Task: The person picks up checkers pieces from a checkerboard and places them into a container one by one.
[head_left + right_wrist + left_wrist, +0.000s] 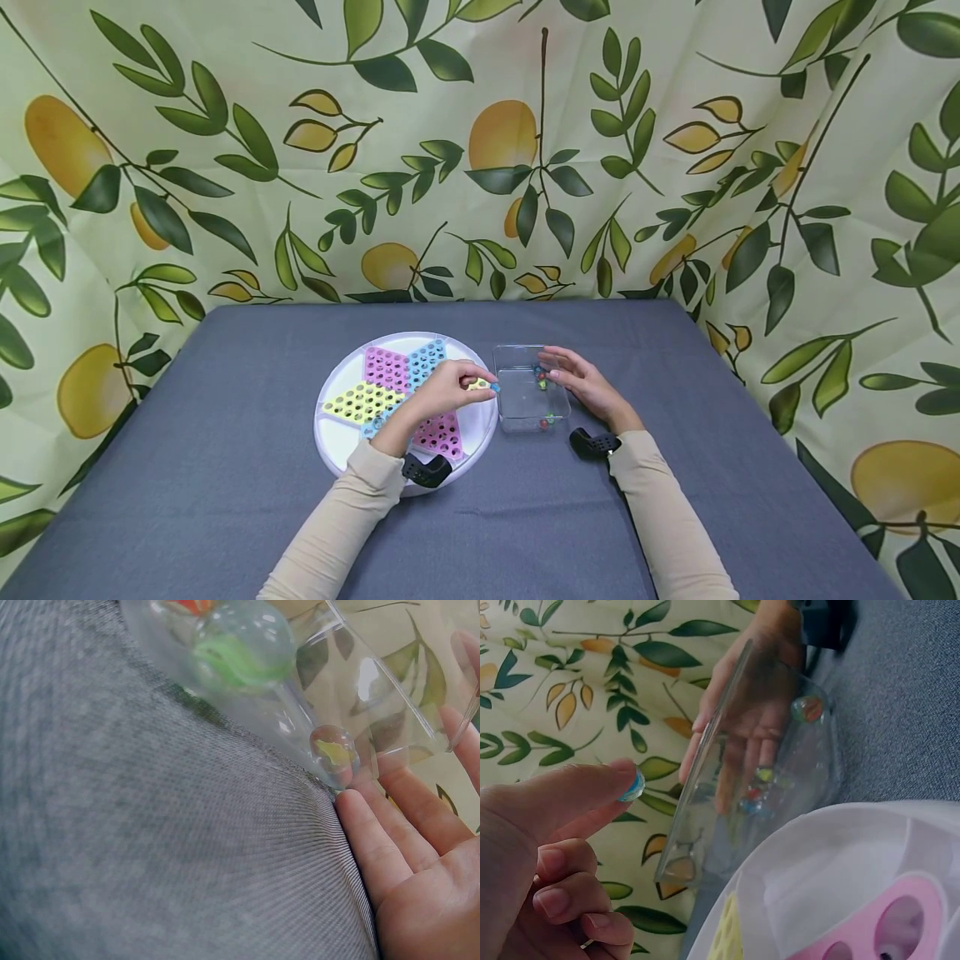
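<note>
Between thumb and forefinger, my left hand (453, 390) pinches a blue glass marble (635, 789). The hand is over the right side of a round white Chinese checkers board (337, 446), hiding part of its star. The marble is close to the left edge of a clear plastic box (517, 393). My right hand (588, 387) is at the right side of that box, its fingers extended along the wall. Several marbles lie in the box on its right side, including a green-streaked marble (244, 649) and a yellow-streaked marble (332, 752).
Pink, blue and yellow star points with round holes (363, 402) cover the middle of the board. A grey cloth (247, 467) lies over the table. Behind it hangs a leaf-and-fruit patterned curtain (450, 183). Each wrist carries a black band (427, 471).
</note>
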Tool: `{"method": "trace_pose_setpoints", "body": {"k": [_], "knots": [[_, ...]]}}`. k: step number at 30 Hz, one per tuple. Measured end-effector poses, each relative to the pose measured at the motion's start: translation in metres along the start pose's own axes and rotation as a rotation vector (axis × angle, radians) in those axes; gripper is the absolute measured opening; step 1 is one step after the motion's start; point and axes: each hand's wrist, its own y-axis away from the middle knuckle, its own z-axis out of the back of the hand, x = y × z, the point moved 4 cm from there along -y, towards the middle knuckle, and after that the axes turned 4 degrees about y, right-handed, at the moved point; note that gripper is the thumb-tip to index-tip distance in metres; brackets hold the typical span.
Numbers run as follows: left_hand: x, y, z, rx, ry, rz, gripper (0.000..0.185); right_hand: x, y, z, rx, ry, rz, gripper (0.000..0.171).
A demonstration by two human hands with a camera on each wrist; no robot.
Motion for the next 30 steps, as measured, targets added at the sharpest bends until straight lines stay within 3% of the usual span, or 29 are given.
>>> {"method": "trace_pose_setpoints", "body": {"k": [13, 30], "knots": [[0.001, -0.001, -0.012, 0.02, 0.003, -0.006, 0.023, -0.001, 0.0, 0.0, -0.002, -0.013, -0.005, 0.057], [0.001, -0.002, -0.017, 0.041, -0.025, -0.005, 0.024, 0.0, 0.0, -0.001, 0.009, -0.03, 0.009, 0.056]]}}
